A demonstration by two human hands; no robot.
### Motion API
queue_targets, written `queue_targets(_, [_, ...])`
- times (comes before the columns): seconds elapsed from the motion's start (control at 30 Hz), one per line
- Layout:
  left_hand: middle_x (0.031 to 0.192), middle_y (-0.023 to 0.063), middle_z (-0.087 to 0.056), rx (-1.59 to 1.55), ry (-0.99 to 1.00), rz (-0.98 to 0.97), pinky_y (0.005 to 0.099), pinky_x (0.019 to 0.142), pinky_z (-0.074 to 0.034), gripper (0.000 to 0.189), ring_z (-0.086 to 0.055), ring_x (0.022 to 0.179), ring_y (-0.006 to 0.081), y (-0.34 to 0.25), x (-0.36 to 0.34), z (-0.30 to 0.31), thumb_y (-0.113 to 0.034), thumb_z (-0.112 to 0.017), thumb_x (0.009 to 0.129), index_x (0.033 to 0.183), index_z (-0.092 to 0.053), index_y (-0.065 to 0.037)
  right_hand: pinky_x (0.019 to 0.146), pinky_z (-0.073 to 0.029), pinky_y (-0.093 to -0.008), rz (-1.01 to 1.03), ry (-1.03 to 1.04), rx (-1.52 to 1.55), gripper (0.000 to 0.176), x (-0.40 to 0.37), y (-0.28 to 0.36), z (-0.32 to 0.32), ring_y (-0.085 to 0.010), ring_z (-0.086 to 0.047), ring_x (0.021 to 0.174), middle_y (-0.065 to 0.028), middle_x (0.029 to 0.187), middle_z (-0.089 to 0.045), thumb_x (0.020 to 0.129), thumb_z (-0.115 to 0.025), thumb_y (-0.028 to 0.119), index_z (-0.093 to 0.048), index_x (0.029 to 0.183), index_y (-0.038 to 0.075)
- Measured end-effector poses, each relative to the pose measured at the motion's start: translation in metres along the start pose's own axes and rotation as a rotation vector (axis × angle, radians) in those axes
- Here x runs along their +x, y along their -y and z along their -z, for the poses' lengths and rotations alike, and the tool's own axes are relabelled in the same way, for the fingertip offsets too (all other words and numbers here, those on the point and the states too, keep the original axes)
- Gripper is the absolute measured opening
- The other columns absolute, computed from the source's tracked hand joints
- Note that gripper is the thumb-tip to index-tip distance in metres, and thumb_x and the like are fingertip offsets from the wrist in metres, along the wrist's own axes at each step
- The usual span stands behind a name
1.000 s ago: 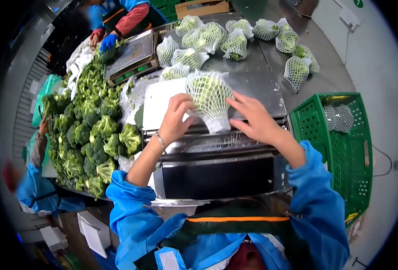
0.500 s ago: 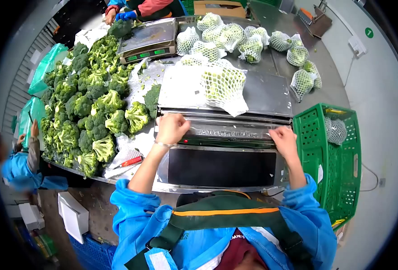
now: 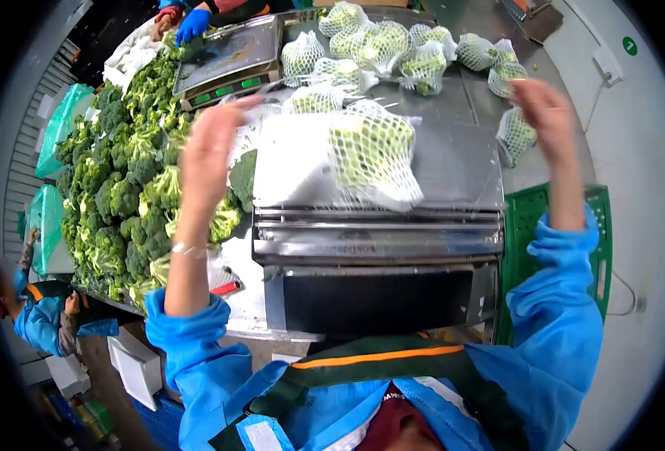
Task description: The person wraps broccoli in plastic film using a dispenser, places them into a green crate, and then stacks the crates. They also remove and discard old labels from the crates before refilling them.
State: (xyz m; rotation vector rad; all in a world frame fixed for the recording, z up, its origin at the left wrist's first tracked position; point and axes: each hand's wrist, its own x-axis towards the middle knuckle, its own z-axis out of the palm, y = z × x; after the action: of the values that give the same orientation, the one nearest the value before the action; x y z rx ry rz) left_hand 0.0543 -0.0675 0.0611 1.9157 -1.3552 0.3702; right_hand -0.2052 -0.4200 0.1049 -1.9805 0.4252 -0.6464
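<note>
My left hand [image 3: 210, 154] is raised over the broccoli pile's right side, its fingers closed and smeared by motion. My right hand [image 3: 546, 113] is up at the far right, fingers bent inward in a pinch. Faint glints of clear plastic film [image 3: 471, 101] show between the hands; its edges are hard to make out. Below lies broccoli in a white foam net [image 3: 374, 146], on the metal top [image 3: 456, 161] of a wrapping machine. The machine's film roller [image 3: 362, 244] and dark front plate [image 3: 377, 301] are nearer me.
Loose broccoli [image 3: 118, 195] is heaped at left beside a scale [image 3: 227, 56]. Several netted heads [image 3: 381, 45] sit at the back. A green crate [image 3: 520, 278] stands at right. A red-handled tool [image 3: 225, 288] lies front left. Two co-workers are near: a blue-gloved hand [image 3: 193, 25] and a blue jacket [image 3: 43, 319].
Both hands have risen from the machine's roller, moving away from me and farther apart. The blue-gloved co-worker's hand has shifted. The camera view has moved slightly.
</note>
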Motion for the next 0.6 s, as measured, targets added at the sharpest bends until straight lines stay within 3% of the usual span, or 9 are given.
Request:
queue_targets(0.07, [0.120,0.0082,-0.053,0.143,0.248,-0.217,0.0398,0.099,-0.027,0.042,-0.047,0.115,0.0211,0.043,0.005,-0.044,0.006,-0.045,0.079,0.117,-0.050,-0.009,0.070,-0.045,-0.0223,0.058,0.207,-0.060,0.029,0.016,-0.057,-0.041,-0.0094,-0.055,0.086,-0.0004,0.109,-0.060,0.087,-0.053,0.015,-0.058,0.115,0.010])
queue_targets(0.13, [0.131,0.0095,-0.043,0.178,0.615,-0.154,0.0446,0.106,-0.018,0.057,-0.032,0.128,0.0221,0.040,0.001,-0.066,0.003,-0.050,0.076,0.130,-0.036,-0.007,0.097,-0.038,-0.0373,0.469,0.483,-0.632,0.070,0.014,-0.092,-0.074,-0.0293,-0.046,0.116,-0.0125,0.132,-0.043,0.069,-0.065,0.006,-0.036,0.133,0.008])
queue_targets(0.2, [0.142,0.0124,-0.025,-0.141,0.678,-0.094,0.0440,0.106,-0.020,0.089,-0.024,0.131,0.0298,0.035,-0.002,-0.091,-0.012,-0.071,0.065,0.137,-0.020,-0.004,0.101,-0.032,-0.0389,0.427,0.510,-0.483,0.091,-0.003,-0.110,-0.111,-0.0317,-0.039,0.121,-0.0161,0.139,-0.031,0.064,-0.071,0.011,-0.020,0.138,0.004])
queue_targets(0.27, [0.138,0.0220,-0.024,-0.352,0.605,-0.117,0.0396,0.105,-0.025,0.108,-0.024,0.129,0.0362,0.037,-0.004,-0.126,-0.021,-0.080,0.056,0.137,-0.012,0.000,0.102,-0.030,-0.0393,0.378,0.529,-0.055,0.099,-0.004,-0.125,-0.143,-0.0325,-0.035,0.124,-0.0175,0.143,-0.021,0.063,-0.075,0.015,-0.012,0.138,0.002])
queue_targets(0.37, [0.134,0.0213,-0.030,-0.586,0.531,0.031,0.0364,0.104,-0.027,0.120,-0.030,0.126,0.0322,0.028,-0.002,-0.146,-0.026,-0.086,0.048,0.137,-0.010,0.000,0.103,-0.029,-0.0382,0.314,0.518,0.055,0.095,-0.006,-0.130,-0.152,-0.0287,-0.037,0.123,-0.0149,0.140,-0.026,0.065,-0.077,0.020,-0.017,0.137,0.002])
queue_targets(0.43, [0.133,0.0192,-0.033,-0.906,0.587,0.247,0.0347,0.104,-0.027,0.124,-0.034,0.124,0.0294,0.007,-0.010,-0.132,-0.027,-0.088,0.044,0.137,-0.011,0.000,0.102,-0.029,-0.0371,-0.272,0.452,0.598,0.087,-0.023,-0.129,-0.145,-0.0266,-0.039,0.121,-0.0141,0.135,-0.033,0.069,-0.074,0.018,-0.020,0.135,0.003])
queue_targets(0.5, [0.132,0.0171,-0.036,-0.822,0.606,0.168,0.0345,0.105,-0.027,0.125,-0.037,0.122,0.0264,-0.025,-0.009,-0.103,-0.028,-0.089,0.043,0.137,-0.011,-0.001,0.099,-0.033,-0.0383,-0.905,0.281,1.205,0.061,-0.040,-0.076,-0.135,-0.0231,-0.045,0.116,-0.0132,0.125,-0.046,0.083,-0.060,0.027,-0.030,0.132,0.005])
queue_targets(0.57, [0.130,0.0179,-0.038,-0.886,0.675,0.190,0.0357,0.103,-0.030,0.123,-0.038,0.121,0.0279,-0.058,-0.027,-0.082,-0.030,-0.088,0.044,0.136,-0.012,-0.001,0.098,-0.036,-0.0413,-0.384,0.462,0.442,0.051,-0.093,-0.092,-0.112,-0.0235,-0.048,0.114,-0.0127,0.124,-0.049,0.090,-0.042,0.036,-0.035,0.131,0.006])
queue_targets(0.6, [0.129,0.0189,-0.040,-0.907,0.704,0.157,0.0362,0.102,-0.032,0.122,-0.040,0.120,0.0289,-0.074,-0.040,-0.075,-0.031,-0.088,0.045,0.135,-0.012,-0.001,0.097,-0.037,-0.0422,-0.406,0.463,0.417,0.054,-0.116,-0.070,-0.108,-0.0235,-0.049,0.113,-0.0130,0.123,-0.049,0.090,-0.040,0.041,-0.036,0.131,0.006])
